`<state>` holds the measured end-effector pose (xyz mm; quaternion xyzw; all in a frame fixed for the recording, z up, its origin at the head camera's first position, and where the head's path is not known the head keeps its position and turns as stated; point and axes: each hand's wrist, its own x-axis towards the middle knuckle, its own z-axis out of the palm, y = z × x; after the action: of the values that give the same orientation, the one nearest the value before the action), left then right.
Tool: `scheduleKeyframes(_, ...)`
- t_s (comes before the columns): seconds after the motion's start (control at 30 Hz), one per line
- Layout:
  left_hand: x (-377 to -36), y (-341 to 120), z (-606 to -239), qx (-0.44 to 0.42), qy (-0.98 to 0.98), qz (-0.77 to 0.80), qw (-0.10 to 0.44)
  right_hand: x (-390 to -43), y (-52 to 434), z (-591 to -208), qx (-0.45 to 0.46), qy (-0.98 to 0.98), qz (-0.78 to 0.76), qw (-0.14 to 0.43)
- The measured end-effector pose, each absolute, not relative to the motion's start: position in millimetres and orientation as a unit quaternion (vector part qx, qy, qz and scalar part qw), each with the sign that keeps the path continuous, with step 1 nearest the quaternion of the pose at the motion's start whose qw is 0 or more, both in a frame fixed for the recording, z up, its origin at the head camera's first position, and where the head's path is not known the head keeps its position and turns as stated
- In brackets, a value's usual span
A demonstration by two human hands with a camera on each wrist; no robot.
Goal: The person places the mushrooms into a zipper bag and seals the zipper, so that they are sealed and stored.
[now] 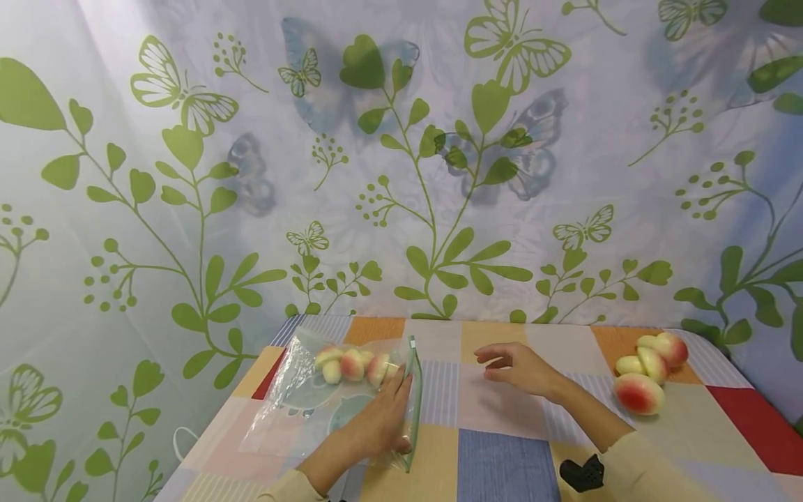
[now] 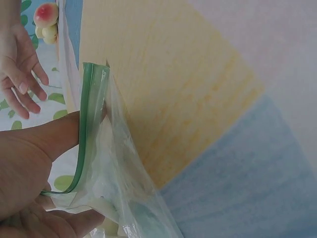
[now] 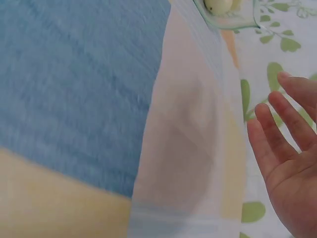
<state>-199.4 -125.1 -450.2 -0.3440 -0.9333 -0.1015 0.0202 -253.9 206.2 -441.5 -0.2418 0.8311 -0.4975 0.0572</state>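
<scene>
A clear zip bag (image 1: pixel 326 411) with a green seal strip lies on the left of the table. Several mushroom-shaped pieces (image 1: pixel 353 364) with reddish, cream-coloured caps show through its plastic. My left hand (image 1: pixel 376 422) holds the bag at its mouth. In the left wrist view the thumb of the left hand (image 2: pixel 29 168) passes behind the green strip, while the other fingers are lower and partly hidden by plastic. Right of the bag, my right hand (image 1: pixel 517 369) hovers above the table, fingers apart and slightly bent, holding nothing; the right wrist view shows its palm.
On the table's right side lie more mushroom-shaped pieces (image 1: pixel 638 394) in a cluster, beyond the right hand. The table has a patchwork cloth (image 1: pixel 502 460). A curtain (image 1: pixel 401 209) printed with leaves and butterflies hangs behind it. A white loop (image 1: pixel 178 443) shows at the left edge.
</scene>
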Motion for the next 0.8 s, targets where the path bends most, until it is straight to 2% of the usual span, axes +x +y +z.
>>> scheduleKeyframes(0.47,-201,-125,-451,-0.343,-0.932,-0.113,0.014,-237,267,-430,-0.225,0.838,-0.494,0.056)
scheduleKeyframes(0.8,-202,-124,-452,-0.343,-0.934,-0.097,0.021,-230,306,-420,-0.242,0.851,-0.466,0.018)
